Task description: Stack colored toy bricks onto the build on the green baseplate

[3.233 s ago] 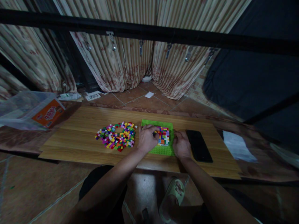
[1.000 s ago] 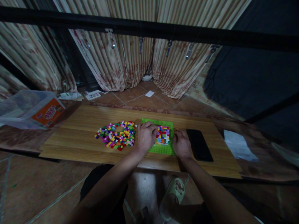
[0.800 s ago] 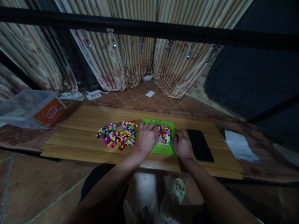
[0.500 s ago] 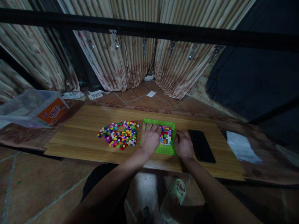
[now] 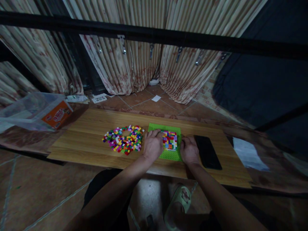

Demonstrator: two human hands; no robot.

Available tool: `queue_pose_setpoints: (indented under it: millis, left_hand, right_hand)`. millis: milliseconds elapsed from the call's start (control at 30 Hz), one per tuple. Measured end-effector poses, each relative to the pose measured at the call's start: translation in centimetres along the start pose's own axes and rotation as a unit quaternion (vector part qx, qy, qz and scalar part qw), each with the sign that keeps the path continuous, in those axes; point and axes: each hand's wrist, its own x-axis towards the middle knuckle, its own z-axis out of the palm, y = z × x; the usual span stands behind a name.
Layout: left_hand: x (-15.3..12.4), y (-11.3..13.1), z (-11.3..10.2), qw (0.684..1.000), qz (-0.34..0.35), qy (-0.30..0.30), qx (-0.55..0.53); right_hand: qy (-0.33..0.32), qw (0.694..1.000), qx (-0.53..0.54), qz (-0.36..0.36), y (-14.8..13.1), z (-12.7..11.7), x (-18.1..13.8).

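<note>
A green studded baseplate [image 5: 166, 155] lies on the wooden board, carrying a packed patch of small multicoloured bricks [image 5: 169, 141]. My left hand [image 5: 153, 144] is over the plate's left part, its bent fingers close together at the patch's left edge; whatever may be between the fingertips is hidden. At the plate's right edge, my right hand [image 5: 190, 150] rests with curled fingers and thumb against the rim, gripping it. A loose pile of colourful bricks [image 5: 130, 142] spreads on the board left of my left hand.
A black phone [image 5: 208, 152] lies just right of my right hand. Beyond the wooden board [image 5: 81, 134] are a clear plastic box [image 5: 36, 110] with an orange label at left and white paper [image 5: 249, 152] at right. A dark bar [image 5: 154, 32] crosses before the curtains.
My left hand has shifted slightly left on the baseplate, uncovering more of the brick patch. My right hand stays at the plate's right edge. The camera view has moved a little.
</note>
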Motion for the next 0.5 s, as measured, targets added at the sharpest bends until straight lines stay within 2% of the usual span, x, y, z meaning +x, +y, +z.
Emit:
queue_pose_setpoints:
  millis: [300, 500]
  left_hand:
    - [-0.2, 0.8, 0.2, 0.998, 0.037, 0.017, -0.046]
    - [0.3, 1.3, 0.7, 0.999, 0.023, 0.017, -0.043]
  right_hand:
    - [-0.004, 1.000, -0.007, 0.001, 0.0, 0.1, -0.1]
    - [-0.003, 1.000, -0.007, 0.000, 0.1, 0.1, 0.0]
